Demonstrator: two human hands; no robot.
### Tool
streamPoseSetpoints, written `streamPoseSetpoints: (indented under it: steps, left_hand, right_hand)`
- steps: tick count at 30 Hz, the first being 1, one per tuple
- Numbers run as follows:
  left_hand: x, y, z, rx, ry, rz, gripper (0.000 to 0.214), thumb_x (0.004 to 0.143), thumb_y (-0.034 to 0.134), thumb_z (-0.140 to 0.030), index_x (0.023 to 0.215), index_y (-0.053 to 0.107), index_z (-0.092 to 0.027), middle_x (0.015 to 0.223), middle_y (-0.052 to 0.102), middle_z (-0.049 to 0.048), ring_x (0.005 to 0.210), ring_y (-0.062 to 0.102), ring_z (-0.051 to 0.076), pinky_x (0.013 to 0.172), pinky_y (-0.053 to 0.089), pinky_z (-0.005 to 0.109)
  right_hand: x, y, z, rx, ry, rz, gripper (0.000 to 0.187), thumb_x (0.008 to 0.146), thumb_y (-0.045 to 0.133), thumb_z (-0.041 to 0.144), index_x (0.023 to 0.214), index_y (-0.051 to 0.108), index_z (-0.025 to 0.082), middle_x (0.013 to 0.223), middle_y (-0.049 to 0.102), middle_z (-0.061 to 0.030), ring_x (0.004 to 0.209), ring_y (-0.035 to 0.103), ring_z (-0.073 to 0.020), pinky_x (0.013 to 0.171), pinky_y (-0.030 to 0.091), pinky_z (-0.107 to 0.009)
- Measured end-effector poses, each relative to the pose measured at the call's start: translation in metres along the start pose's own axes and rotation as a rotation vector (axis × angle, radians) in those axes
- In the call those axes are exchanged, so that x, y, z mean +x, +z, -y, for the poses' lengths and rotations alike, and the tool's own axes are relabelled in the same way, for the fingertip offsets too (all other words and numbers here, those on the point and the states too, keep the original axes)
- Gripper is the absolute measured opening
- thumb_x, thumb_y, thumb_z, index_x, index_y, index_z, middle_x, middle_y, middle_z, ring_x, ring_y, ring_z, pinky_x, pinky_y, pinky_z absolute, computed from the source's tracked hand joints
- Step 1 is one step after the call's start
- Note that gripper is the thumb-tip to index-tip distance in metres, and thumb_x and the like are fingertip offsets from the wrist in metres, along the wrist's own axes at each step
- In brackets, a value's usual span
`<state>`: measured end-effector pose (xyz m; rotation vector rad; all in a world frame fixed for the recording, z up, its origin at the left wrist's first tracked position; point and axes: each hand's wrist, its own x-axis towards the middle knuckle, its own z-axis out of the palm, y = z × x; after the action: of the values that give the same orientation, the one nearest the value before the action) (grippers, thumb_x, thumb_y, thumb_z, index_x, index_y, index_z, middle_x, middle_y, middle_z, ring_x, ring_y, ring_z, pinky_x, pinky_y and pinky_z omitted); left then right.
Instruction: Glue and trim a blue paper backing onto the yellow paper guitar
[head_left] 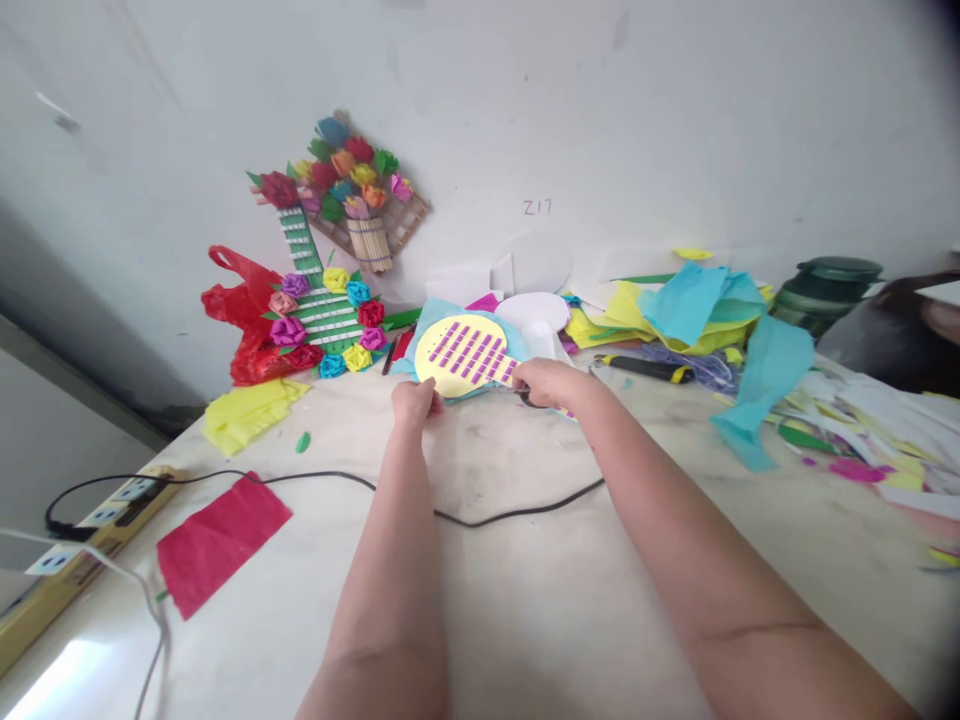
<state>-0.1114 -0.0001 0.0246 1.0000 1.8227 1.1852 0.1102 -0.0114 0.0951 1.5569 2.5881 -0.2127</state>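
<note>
- The fingertips of the right hand [551, 385] are curled under and out of sight. A small dark thing shows just beneath the hand, but I cannot tell what it is.
- The left hand [415, 403] shows its back, so its fingertips are hidden behind the rim it grips.
- At the right edge, a dark green lidded jar [825, 290] and a dark shape beside it are partly cut off and blurred.
- A yellow-cased power strip [97, 520] runs out of view at the lower left. A thin black cable [487, 515] leads from it across the pale table [525, 620], passing under both forearms.
- Both hands hold a round yellow paper disc [465, 355], tilted up at the far middle of the table. It has rows of purple strips woven through it in a chequered grid.
- The strip ends stick out at the lower right, under the right hand.
- The left hand pinches the disc's lower left rim, and the right hand is closed on its lower right rim.
- Light blue paper [431, 320] lies just behind the disc, with white paper rounds [532, 310] beyond it.
- To the left are a green and white striped piece ringed with paper roses [322, 320] and a red plastic bag [240, 310].
- A flat red paper sheet [221, 540] lies near the power strip.
- To the right, a black and yellow utility knife [649, 368] lies among turquoise tissue paper [757, 380].
</note>
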Motion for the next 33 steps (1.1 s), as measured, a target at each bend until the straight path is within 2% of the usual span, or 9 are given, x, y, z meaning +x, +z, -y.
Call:
streamPoseSetpoints:
  steps: [2, 4, 8, 11, 14, 18, 22, 28, 33]
  left_hand:
    - [-0.005, 0.002, -0.003, -0.033, -0.194, 0.099, 0.018, 0.069, 0.054, -0.028, 0.055, 0.056, -0.016, 0.042, 0.056, 0.0091, 0.044, 0.058, 0.022, 0.048, 0.047, 0.033]
    - [-0.012, 0.006, -0.005, -0.084, -0.230, 0.163, 0.019, 0.071, 0.056, -0.030, 0.067, 0.059, -0.012, 0.050, 0.060, 0.0128, 0.052, 0.062, 0.025, 0.050, 0.050, 0.034]
    - [-0.025, 0.014, -0.008, -0.485, -0.355, 0.289, 0.037, 0.075, 0.054, -0.028, 0.101, 0.051, -0.002, 0.077, 0.063, 0.0219, 0.073, 0.065, 0.028, 0.058, 0.053, 0.033]
    - [-0.031, 0.020, -0.011, -0.763, -0.425, 0.296, 0.044, 0.078, 0.050, -0.024, 0.116, 0.042, -0.005, 0.097, 0.060, 0.0224, 0.085, 0.063, 0.027, 0.064, 0.054, 0.034]
    - [-0.033, 0.028, -0.017, -0.912, -0.470, 0.219, 0.042, 0.081, 0.046, -0.022, 0.121, 0.039, -0.012, 0.103, 0.057, 0.0175, 0.089, 0.062, 0.024, 0.066, 0.054, 0.033]
    - [-0.031, 0.041, -0.024, -0.933, -0.470, 0.108, 0.044, 0.082, 0.048, -0.023, 0.123, 0.036, -0.013, 0.101, 0.056, 0.0144, 0.087, 0.061, 0.019, 0.068, 0.054, 0.027]
    - [-0.021, 0.046, -0.023, -0.945, -0.442, 0.046, 0.040, 0.079, 0.054, -0.022, 0.115, 0.040, -0.013, 0.088, 0.057, 0.0116, 0.075, 0.062, 0.018, 0.064, 0.054, 0.028]
    - [-0.007, 0.042, -0.022, -0.845, -0.408, 0.131, 0.021, 0.081, 0.050, -0.017, 0.101, 0.050, -0.012, 0.068, 0.056, 0.0059, 0.055, 0.058, 0.013, 0.055, 0.055, 0.030]
    - [-0.007, 0.044, -0.021, -0.733, -0.316, 0.055, 0.026, 0.075, 0.053, -0.010, 0.101, 0.052, -0.009, 0.068, 0.059, 0.0086, 0.057, 0.061, 0.017, 0.058, 0.055, 0.033]
  right_hand:
    - [0.002, 0.002, -0.001, 0.008, -0.009, -0.011, 0.041, 0.065, 0.055, 0.013, 0.104, 0.061, 0.023, 0.100, 0.062, -0.0073, 0.077, 0.058, -0.0167, 0.055, 0.035, -0.021]
    - [0.004, 0.004, -0.002, 0.018, -0.015, -0.015, 0.041, 0.066, 0.055, 0.014, 0.105, 0.060, 0.023, 0.101, 0.061, -0.0071, 0.078, 0.058, -0.0173, 0.055, 0.036, -0.021]
    - [0.004, 0.005, -0.002, 0.052, -0.034, -0.018, 0.038, 0.066, 0.053, 0.013, 0.102, 0.061, 0.023, 0.100, 0.062, -0.0058, 0.077, 0.058, -0.0166, 0.056, 0.036, -0.021]
    - [0.004, 0.005, -0.001, 0.068, -0.046, -0.022, 0.037, 0.066, 0.053, 0.012, 0.100, 0.061, 0.022, 0.098, 0.063, -0.0052, 0.075, 0.058, -0.0150, 0.056, 0.036, -0.020]
    - [0.007, 0.009, -0.003, 0.078, -0.051, -0.034, 0.033, 0.066, 0.053, 0.012, 0.096, 0.061, 0.021, 0.096, 0.064, -0.0047, 0.076, 0.058, -0.0148, 0.058, 0.036, -0.019]
    - [0.013, 0.014, -0.008, 0.116, -0.049, -0.092, 0.035, 0.063, 0.054, 0.010, 0.096, 0.059, 0.021, 0.098, 0.063, -0.0042, 0.082, 0.058, -0.0168, 0.060, 0.038, -0.019]
    - [0.016, 0.017, -0.012, 0.154, -0.051, -0.112, 0.034, 0.063, 0.054, 0.008, 0.094, 0.059, 0.020, 0.097, 0.063, -0.0044, 0.083, 0.058, -0.0163, 0.061, 0.039, -0.019]
    - [0.017, 0.019, -0.013, 0.182, -0.062, -0.122, 0.033, 0.064, 0.054, 0.009, 0.094, 0.058, 0.020, 0.095, 0.064, -0.0049, 0.079, 0.058, -0.0161, 0.059, 0.039, -0.019]
    - [0.013, 0.017, -0.010, 0.196, -0.047, -0.102, 0.034, 0.064, 0.054, 0.010, 0.096, 0.057, 0.020, 0.097, 0.063, -0.0048, 0.079, 0.058, -0.0154, 0.057, 0.038, -0.018]
